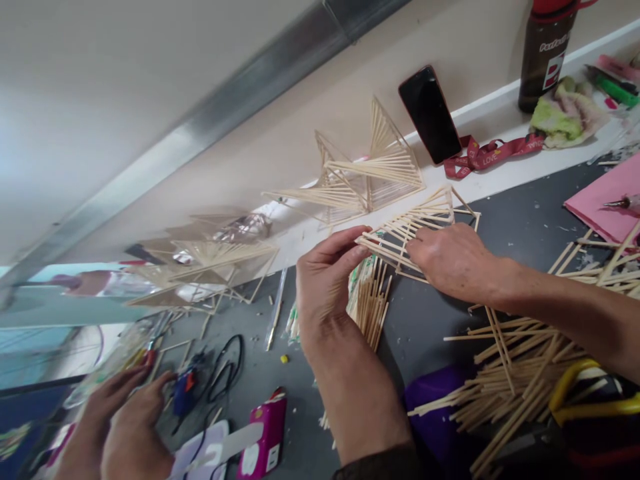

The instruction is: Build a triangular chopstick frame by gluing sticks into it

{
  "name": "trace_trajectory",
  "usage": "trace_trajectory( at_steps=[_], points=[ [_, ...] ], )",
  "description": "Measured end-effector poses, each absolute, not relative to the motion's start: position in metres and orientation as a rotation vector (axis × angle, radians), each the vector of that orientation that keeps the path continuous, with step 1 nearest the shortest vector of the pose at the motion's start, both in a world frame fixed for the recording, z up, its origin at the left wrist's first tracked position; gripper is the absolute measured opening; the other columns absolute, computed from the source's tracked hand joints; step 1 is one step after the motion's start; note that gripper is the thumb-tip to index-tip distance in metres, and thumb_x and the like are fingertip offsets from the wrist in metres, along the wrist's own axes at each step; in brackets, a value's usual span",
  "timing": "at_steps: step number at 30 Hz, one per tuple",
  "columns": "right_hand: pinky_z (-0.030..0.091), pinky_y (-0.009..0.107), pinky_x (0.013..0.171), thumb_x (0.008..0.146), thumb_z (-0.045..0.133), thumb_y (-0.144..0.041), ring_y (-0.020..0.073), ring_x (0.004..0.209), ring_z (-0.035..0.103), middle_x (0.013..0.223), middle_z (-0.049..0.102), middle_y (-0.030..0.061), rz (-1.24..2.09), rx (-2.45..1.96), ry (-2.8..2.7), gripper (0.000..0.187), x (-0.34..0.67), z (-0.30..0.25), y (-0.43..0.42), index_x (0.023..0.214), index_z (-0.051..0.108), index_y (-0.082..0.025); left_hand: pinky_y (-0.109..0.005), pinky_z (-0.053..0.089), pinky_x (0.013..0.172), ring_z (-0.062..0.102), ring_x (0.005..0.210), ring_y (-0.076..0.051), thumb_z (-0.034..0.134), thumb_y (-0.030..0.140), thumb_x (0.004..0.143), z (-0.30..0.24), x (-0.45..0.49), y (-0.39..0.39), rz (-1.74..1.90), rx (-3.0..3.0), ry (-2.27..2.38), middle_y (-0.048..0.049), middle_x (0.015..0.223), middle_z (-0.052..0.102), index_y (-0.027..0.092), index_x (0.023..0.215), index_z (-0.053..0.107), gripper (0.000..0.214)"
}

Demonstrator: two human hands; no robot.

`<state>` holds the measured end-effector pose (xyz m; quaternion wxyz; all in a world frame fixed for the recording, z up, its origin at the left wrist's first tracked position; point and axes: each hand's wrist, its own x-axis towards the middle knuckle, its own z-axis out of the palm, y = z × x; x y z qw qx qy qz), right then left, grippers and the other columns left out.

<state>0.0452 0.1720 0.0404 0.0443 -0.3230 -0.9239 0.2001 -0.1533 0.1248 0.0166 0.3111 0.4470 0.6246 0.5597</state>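
Observation:
Between my hands is a small frame of thin wooden sticks (423, 223), its sticks fanned side by side. My left hand (327, 280) pinches the frame's near-left corner between thumb and fingers. Over the frame's middle, my right hand (453, 263) has its fingers curled down against the sticks; its fingertips are partly hidden, so I cannot tell whether a loose stick is in them. A larger stick model (373, 170) with pointed peaks stands just behind. Below my left wrist lies a bundle of sticks (373, 303) in a printed wrapper, and loose sticks (515, 373) pile up under my right forearm.
A phone (431, 115) leans on the wall beside a red lanyard (493, 157) and a dark bottle (545, 60). Yellow-handled scissors (575, 393) lie lower right, pink paper (600, 200) above. Left are another stick model (210, 260), a blue tool (186, 390) and another person's hands (135, 420).

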Motion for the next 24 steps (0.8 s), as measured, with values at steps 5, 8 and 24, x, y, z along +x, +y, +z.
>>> trace_trajectory(
  at_steps=[5, 8, 24],
  points=[
    [0.034, 0.03, 0.06, 0.09, 0.039, -0.006, 0.0221, 0.086, 0.065, 0.106, 0.071, 0.0167, 0.605, -0.97, -2.82, 0.035, 0.0455, 0.0378, 0.1721, 0.108, 0.069, -0.011, -0.029, 0.057, 0.078, 0.07, 0.079, -0.015, 0.083, 0.02, 0.06, 0.0159, -0.1544, 0.1247, 1.473, 1.194, 1.651, -0.0013, 0.089, 0.077, 0.025, 0.085, 0.08, 0.026],
    [0.034, 0.031, 0.059, 0.09, 0.038, -0.005, 0.023, 0.087, 0.066, 0.106, 0.071, 0.0165, 0.601, -0.962, -2.822, 0.036, 0.0458, 0.0374, 0.1722, 0.108, 0.068, -0.011, -0.026, 0.057, 0.076, 0.069, 0.078, -0.014, 0.083, 0.019, 0.06, 0.0155, -0.1549, 0.1249, 1.471, 1.196, 1.646, -0.0011, 0.088, 0.077, 0.025, 0.084, 0.08, 0.025],
    [0.038, 0.03, 0.06, 0.092, 0.037, -0.006, 0.0226, 0.088, 0.067, 0.107, 0.071, 0.0166, 0.578, -0.898, -2.8, 0.035, 0.0436, 0.0313, 0.1709, 0.107, 0.068, -0.011, -0.025, 0.056, 0.076, 0.069, 0.077, -0.013, 0.084, 0.022, 0.058, 0.016, -0.1541, 0.1265, 1.479, 1.206, 1.643, 0.0006, 0.085, 0.077, 0.026, 0.08, 0.079, 0.023]
  ],
)
